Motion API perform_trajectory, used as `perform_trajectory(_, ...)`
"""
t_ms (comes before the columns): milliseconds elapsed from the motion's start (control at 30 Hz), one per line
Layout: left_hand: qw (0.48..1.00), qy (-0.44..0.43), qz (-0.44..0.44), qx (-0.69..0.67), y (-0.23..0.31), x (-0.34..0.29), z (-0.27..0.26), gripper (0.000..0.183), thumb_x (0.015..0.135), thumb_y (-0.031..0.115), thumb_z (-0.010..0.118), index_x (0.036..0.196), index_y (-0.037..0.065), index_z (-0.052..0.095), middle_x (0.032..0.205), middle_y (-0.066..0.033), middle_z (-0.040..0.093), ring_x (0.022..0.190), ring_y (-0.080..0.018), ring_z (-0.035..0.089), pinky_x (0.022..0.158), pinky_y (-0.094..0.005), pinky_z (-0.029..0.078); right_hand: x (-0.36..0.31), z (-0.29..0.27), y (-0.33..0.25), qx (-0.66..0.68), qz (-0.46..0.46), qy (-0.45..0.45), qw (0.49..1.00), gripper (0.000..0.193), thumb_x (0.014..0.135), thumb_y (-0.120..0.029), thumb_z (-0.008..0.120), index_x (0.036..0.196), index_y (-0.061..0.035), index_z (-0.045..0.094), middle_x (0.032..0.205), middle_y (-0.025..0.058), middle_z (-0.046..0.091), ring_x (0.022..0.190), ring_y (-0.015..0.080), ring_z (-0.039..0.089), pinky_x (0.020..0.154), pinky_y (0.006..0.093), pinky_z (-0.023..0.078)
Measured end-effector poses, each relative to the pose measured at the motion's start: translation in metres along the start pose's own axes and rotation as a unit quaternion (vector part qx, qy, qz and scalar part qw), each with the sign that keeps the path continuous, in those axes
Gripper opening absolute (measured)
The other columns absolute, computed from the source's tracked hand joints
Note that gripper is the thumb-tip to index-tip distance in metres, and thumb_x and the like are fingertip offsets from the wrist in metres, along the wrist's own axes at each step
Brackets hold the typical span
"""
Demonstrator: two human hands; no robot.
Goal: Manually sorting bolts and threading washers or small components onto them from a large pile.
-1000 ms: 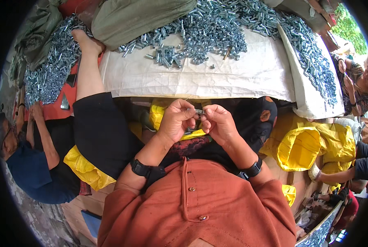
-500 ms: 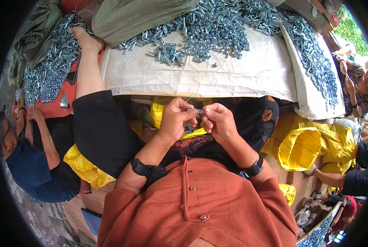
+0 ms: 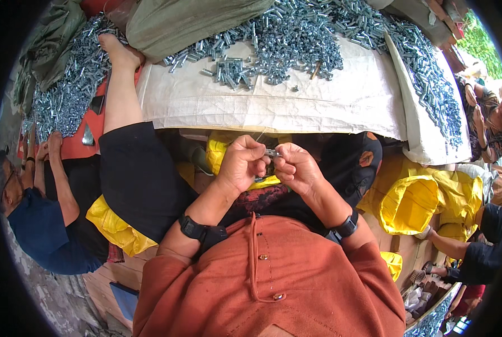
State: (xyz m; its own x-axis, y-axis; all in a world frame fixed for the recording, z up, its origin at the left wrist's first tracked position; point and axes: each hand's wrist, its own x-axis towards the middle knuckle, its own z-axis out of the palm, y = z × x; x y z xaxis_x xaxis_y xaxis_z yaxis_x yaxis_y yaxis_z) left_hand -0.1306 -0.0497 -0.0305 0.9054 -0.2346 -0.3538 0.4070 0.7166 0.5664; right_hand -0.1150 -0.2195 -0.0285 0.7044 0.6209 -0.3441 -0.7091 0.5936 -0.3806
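Note:
A small silvery metal piece (image 3: 271, 152), tube-like in shape, is pinched between my two hands in front of my lap. My left hand (image 3: 242, 162) grips its left end with thumb and forefinger, the other fingers curled in. On the other end, my right hand (image 3: 297, 167) closes thumb and fingertips. Fingers cover most of the piece. Below the hands a yellow sack (image 3: 266, 182) lies open in my lap, with some metal bits in it. Beyond them, a large pile of small shiny metal parts (image 3: 287, 45) lies on a white cloth-covered table (image 3: 206, 104).
More metal parts (image 3: 71, 84) lie on a red surface at left, by a bare leg (image 3: 119, 84) and a co-worker's hands (image 3: 54, 143). Another yellow sack (image 3: 408, 205) gapes at right. Other people sit along the right edge. A grey-green sack (image 3: 189, 25) borders the pile.
My hands stay together and have shifted only slightly; more of the metal piece shows between the fingertips. The co-worker's hands at left have moved a little up.

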Motion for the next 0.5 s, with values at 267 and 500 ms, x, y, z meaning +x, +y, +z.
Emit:
perform_trajectory(267, 0.995, 0.01, 0.059, 0.078, 0.0, -0.0022, 0.0033, 0.011, 0.079, 0.001, 0.061, 0.078, 0.005, 0.05, 0.068, -0.0136, 0.06, 0.051, -0.0167, 0.057, 0.042, -0.0269, 0.046, 0.0034, 0.0043, -0.0045, -0.055, -0.027, 0.029, 0.998, 0.011, 0.085, -0.014, 0.058, 0.083, -0.0037, 0.057, 0.065, 0.0061, 0.057, 0.045, 0.0072, 0.041, 0.041, 0.0196, 0.032)
perform_trajectory(500, 0.994, 0.009, 0.077, 0.071, -0.0003, -0.0022, 0.0043, 0.011, 0.078, 0.0, 0.06, 0.08, 0.004, 0.05, 0.068, -0.0139, 0.059, 0.05, -0.0174, 0.057, 0.043, -0.0273, 0.047, 0.0093, -0.004, -0.0019, 0.078, 0.026, -0.038, 0.996, 0.008, 0.084, -0.012, 0.058, 0.085, -0.004, 0.056, 0.067, 0.0059, 0.057, 0.045, 0.0057, 0.04, 0.042, 0.0183, 0.032)
